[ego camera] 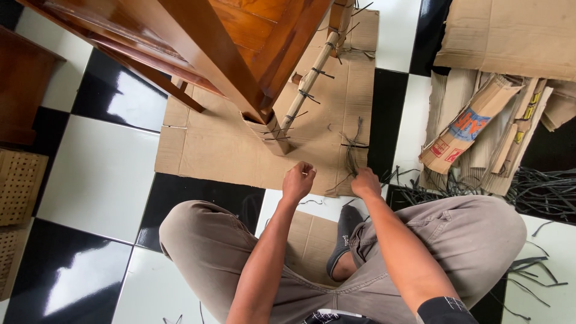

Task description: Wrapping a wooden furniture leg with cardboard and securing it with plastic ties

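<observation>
I sit cross-legged on a checkered floor. My left hand (298, 180) hovers loosely closed over the near edge of a flat cardboard sheet (216, 147), and whether it pinches something thin I cannot tell. My right hand (365, 182) rests on a small bundle of black cable ties (353, 153) lying on the cardboard. Just beyond stands a wooden furniture leg (264, 102). A cardboard-wrapped leg (312, 75) next to it is bound with several black ties.
Folded cardboard pieces (480, 129) and a large sheet (510, 36) lie at the right. Loose black ties (540, 195) are scattered on the floor there. A woven panel (18, 186) and dark wooden furniture (21, 84) sit at the left.
</observation>
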